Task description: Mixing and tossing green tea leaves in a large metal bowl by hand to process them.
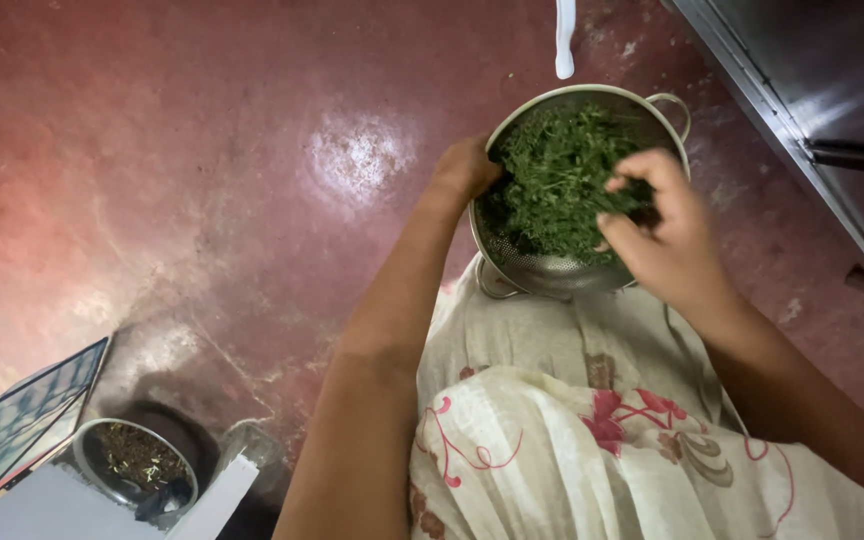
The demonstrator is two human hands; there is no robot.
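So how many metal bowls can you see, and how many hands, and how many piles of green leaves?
Metal bowls: 2, the colander on the lap and the small bowl on the floor
Hands: 2, left hand and right hand
Piles of green leaves: 1
Total: 5

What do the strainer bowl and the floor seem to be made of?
The strainer bowl looks like polished steel: silver shine, rows of small punched holes, thin wire-like handles. The floor looks like smooth red-coated cement, glossy where it reflects light, worn and cracked in places.
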